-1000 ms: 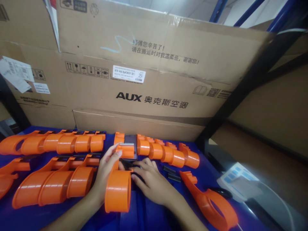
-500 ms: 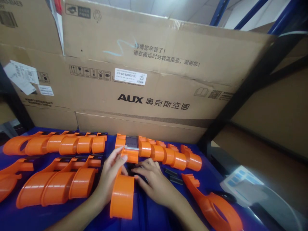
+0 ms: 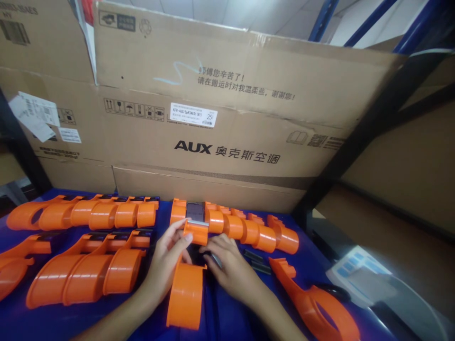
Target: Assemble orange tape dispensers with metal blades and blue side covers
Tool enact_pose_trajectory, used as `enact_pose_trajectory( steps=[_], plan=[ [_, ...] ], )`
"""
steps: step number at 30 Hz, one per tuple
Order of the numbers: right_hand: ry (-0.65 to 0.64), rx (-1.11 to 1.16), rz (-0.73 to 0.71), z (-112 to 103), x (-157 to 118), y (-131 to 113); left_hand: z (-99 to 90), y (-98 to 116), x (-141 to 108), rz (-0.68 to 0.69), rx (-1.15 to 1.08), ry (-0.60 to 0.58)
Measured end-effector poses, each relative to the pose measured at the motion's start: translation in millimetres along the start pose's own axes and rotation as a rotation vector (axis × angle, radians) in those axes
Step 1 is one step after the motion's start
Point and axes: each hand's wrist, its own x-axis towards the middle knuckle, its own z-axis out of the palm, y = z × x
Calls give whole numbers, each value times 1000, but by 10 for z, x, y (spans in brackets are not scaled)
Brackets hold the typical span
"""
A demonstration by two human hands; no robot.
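Observation:
My left hand is closed around an orange tape dispenser, whose round hub hangs toward me. A serrated metal strip runs along its upper end. My right hand is beside the dispenser, fingers curled inward. A small greyish edge shows under those fingers; what it belongs to is hidden. Right of this hand lie two small black strips. Another orange dispenser rests farther right on the blue surface.
Rows of orange dispensers with black parts stand at left; more orange dispensers line the back right. A dark rectangular device stands among them. A large cardboard box walls the back. A plastic-wrapped packet lies right.
The held dispenser has shifted slightly right and toward me, with its metal strip showing more. My right fingers have curled in more, and a greyish edge now shows beneath them.

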Motion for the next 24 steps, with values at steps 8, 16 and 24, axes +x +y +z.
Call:
enact_pose_trajectory(
  steps=[8,16,24],
  plan=[
    [580,156,204,-138,-20,15,-59,-156,31,25,68,-89],
    [468,215,-7,-134,-19,-113,-20,-158,-31,60,97,-165],
    [412,240,-7,-76,-12,-109,4,-143,-81,10,72,-251]
  ],
)
